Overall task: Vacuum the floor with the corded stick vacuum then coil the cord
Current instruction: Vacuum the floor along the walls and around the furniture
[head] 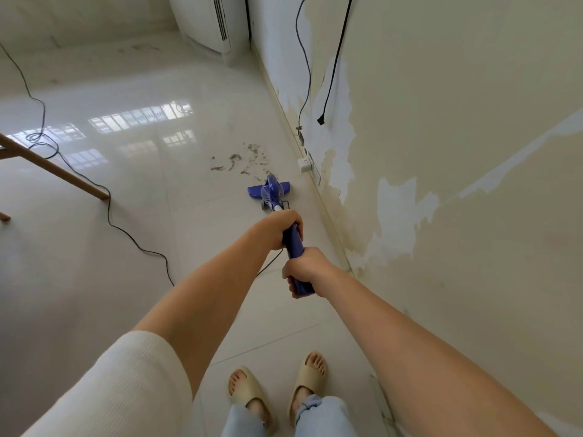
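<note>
- While both hands clamp the blue plastic stick vacuum's handle (295, 244), left hand (279, 228) above right hand (304, 272), vacuuming is under way; its blue floor head (268, 189) sits near the wall's baseboard.
- Next, likely a push forward into the brown debris patch (246, 160).
- Black cord (108, 200) trails left; its far end is cut off.

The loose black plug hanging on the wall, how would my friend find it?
Start at the peeling cream wall on the right. Two black cables run down it; follow the straighter one to its end. There the small black plug dangles free, above the white wall socket, plugged into nothing.
</note>
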The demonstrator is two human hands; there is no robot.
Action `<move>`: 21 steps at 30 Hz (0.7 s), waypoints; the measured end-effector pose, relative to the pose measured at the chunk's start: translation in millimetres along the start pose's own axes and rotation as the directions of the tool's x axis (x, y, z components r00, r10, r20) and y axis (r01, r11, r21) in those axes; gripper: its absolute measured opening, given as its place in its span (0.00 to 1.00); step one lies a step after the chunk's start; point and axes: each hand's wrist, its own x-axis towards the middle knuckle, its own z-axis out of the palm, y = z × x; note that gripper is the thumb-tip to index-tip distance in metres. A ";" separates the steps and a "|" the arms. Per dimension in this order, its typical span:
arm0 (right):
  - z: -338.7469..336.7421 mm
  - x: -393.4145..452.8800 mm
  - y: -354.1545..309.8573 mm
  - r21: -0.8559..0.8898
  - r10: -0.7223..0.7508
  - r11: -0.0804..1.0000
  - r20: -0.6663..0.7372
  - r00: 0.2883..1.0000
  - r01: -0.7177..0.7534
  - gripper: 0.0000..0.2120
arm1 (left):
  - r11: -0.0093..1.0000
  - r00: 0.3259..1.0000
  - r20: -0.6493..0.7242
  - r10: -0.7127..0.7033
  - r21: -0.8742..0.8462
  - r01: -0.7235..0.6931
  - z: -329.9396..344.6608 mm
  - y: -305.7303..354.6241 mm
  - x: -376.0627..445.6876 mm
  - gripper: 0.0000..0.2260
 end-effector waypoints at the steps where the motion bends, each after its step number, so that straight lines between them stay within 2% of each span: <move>1: -2.6 2.8 -1.7 0.000 -0.005 1.000 0.002 1.000 0.005 0.11 | 1.000 1.000 -0.005 0.008 0.003 -0.008 0.4 1.8 3.1 0.07; 10: 9.4 -5.4 15.9 0.001 -0.028 1.000 0.005 1.000 0.028 0.10 | 0.996 0.998 -0.064 0.021 0.093 -0.015 -0.9 -13.3 2.8 0.08; 18: 41.6 -79.8 8.7 0.068 -0.052 0.997 0.103 0.993 0.046 0.12 | 0.999 0.999 -0.053 0.008 -0.047 -0.011 -31.0 -34.6 -69.9 0.06; 21: 45.9 -106.6 17.1 0.033 -0.035 0.999 0.141 0.989 0.030 0.14 | 0.992 0.999 -0.034 -0.041 -0.117 0.037 -37.8 -53.7 -91.7 0.03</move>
